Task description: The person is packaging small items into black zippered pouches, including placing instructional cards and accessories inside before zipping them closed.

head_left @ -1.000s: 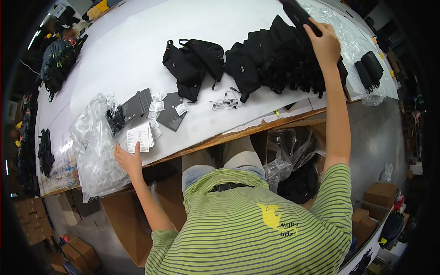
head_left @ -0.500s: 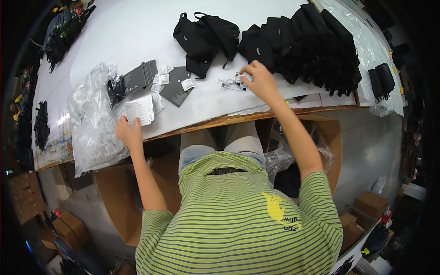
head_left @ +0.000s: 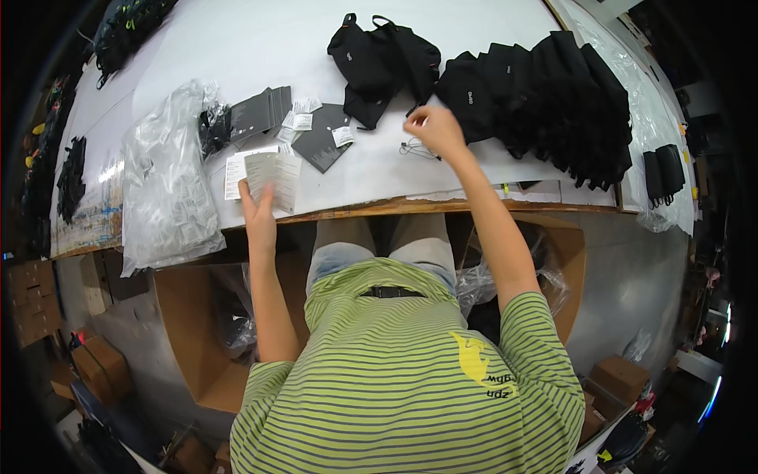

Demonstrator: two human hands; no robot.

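My left hand [head_left: 259, 212] is closed on a printed card [head_left: 276, 175], which is tilted up between thumb and fingers. Partly behind it lies a stack of white printed cards [head_left: 234, 172]. My right hand [head_left: 439, 131] is above the table in a pinch; whatever its fingertips hold is too small to make out. Just below it lie thin black cord loops [head_left: 417, 148]. Between my hands are a fanned pile of dark grey cards [head_left: 260, 113], another grey card [head_left: 322, 142] and small white labels [head_left: 343, 136].
A clear plastic bag [head_left: 170, 182] full of white labels lies at the left. Black fabric bags [head_left: 379, 59] lie at the back, with a large pile of black bags [head_left: 545, 103] to the right. Open cardboard boxes [head_left: 193, 332] stand below the table's wooden edge [head_left: 363, 212].
My left hand has taken hold of a printed card and tilted it up, moving slightly right. My right hand stays near the cord loops, its fingers pinched. The whole view has shifted a little.
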